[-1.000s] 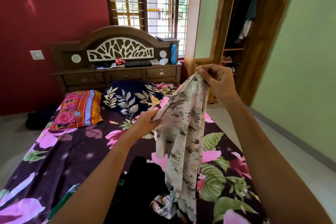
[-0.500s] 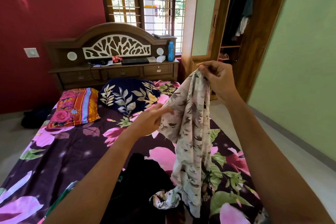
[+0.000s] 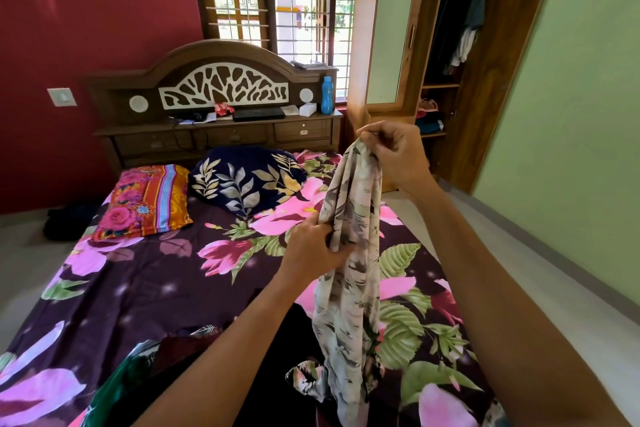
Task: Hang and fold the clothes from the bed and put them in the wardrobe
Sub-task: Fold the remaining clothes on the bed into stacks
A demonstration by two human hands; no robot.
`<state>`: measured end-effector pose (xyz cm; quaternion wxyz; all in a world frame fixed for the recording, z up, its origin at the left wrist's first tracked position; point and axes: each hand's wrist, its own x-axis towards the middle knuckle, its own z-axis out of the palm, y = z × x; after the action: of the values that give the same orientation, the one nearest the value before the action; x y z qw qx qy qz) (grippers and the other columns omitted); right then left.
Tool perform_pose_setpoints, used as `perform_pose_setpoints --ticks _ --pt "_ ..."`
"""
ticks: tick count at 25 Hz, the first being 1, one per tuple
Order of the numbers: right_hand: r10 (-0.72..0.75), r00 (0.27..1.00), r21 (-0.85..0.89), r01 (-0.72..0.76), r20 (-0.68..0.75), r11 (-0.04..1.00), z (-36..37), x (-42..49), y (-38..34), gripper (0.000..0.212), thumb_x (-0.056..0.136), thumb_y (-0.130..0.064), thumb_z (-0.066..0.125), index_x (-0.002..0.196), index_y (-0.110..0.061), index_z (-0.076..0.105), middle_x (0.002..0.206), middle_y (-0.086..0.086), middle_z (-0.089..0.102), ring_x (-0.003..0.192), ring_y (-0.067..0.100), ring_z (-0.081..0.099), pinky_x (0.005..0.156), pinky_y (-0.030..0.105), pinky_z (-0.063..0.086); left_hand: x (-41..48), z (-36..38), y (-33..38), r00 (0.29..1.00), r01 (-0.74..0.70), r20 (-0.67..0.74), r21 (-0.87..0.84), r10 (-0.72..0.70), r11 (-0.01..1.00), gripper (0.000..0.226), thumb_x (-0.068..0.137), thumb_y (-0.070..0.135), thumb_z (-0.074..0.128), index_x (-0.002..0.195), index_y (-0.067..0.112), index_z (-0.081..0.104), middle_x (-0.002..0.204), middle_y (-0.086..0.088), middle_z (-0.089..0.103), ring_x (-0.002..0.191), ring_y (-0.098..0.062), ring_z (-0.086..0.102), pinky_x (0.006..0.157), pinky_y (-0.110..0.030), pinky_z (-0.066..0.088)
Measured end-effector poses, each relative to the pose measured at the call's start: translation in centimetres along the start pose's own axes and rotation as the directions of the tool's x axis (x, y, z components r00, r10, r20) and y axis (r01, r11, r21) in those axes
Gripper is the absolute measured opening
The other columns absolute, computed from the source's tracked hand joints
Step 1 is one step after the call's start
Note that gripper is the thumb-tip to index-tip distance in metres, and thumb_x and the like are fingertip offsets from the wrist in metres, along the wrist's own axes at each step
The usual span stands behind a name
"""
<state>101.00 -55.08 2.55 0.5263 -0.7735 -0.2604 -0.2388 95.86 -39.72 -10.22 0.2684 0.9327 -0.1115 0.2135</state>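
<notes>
A pale garment with a grey and green leaf print [image 3: 349,288] hangs over the bed [image 3: 138,288]. My right hand [image 3: 394,156] pinches its top edge, held high. Lower down, my left hand [image 3: 311,250] grips a fold on its left side. The garment's bottom end rests crumpled on the sheet. A dark pile of other clothes [image 3: 277,374] lies on the bed under my left forearm, partly hidden. The wooden wardrobe [image 3: 450,45] stands open at the back right, with clothes hanging inside.
Two pillows [image 3: 145,201] lie by the carved headboard [image 3: 221,87], whose shelf carries a blue bottle [image 3: 326,90] and small items. A dark heap [image 3: 65,218] sits on the floor left of the bed. Bare floor runs along the bed's right side to the wardrobe.
My left hand has slid down and right along the garment and closed on a lower fold. The cloth now hangs narrower and straighter. My right hand stays high.
</notes>
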Motion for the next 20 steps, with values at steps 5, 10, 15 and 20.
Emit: perform_pose_setpoints --ticks 5,10,15,20 --pt "0.059 0.998 -0.092 -0.057 0.013 0.994 -2.0 -0.4 1.5 0.009 0.094 -0.010 0.053 0.096 -0.008 0.062 0.089 0.001 0.058 0.082 0.011 0.057 0.075 0.018 0.050 1.5 -2.3 -2.4 0.978 0.204 -0.020 -0.105 -0.207 0.973 0.024 0.093 0.013 0.056 0.092 -0.009 0.065 0.064 -0.002 0.051 0.051 -0.015 0.044 0.050 -0.014 0.036" --pt "0.203 0.974 0.082 -0.211 0.097 0.974 -2.0 -2.1 3.9 0.017 0.098 -0.013 0.046 0.087 -0.016 0.058 0.095 0.004 0.056 0.083 0.010 0.057 0.073 0.021 0.051 3.7 -5.2 -3.4 0.937 0.277 -0.135 -0.275 -0.322 0.921 0.021 0.100 0.012 0.039 0.086 0.008 0.054 0.068 0.002 0.049 0.069 -0.020 0.048 0.052 -0.016 0.032" --pt "0.105 0.965 0.014 -0.112 0.240 0.994 -0.7 -3.1 3.1 0.017 0.102 -0.016 0.034 0.091 -0.019 0.046 0.078 -0.001 0.045 0.069 0.011 0.043 0.062 0.018 0.039 4.6 -6.4 -3.2 0.967 0.055 -0.234 -0.203 -0.103 0.978 0.024 0.099 0.013 0.041 0.083 0.002 0.055 0.064 0.008 0.043 0.057 -0.007 0.041 0.053 -0.018 0.030" --pt "0.103 0.862 -0.397 0.120 0.497 0.910 -0.7 -3.1 4.3 0.029 0.089 -0.028 0.061 0.114 -0.014 0.061 0.104 0.003 0.049 0.093 0.012 0.041 0.085 0.031 0.039 4.6 -7.8 -5.0 0.966 -0.102 -0.251 -0.183 0.054 0.978 0.035 0.097 0.027 0.046 0.079 -0.001 0.058 0.061 0.006 0.046 0.056 -0.004 0.042 0.055 -0.025 0.030"
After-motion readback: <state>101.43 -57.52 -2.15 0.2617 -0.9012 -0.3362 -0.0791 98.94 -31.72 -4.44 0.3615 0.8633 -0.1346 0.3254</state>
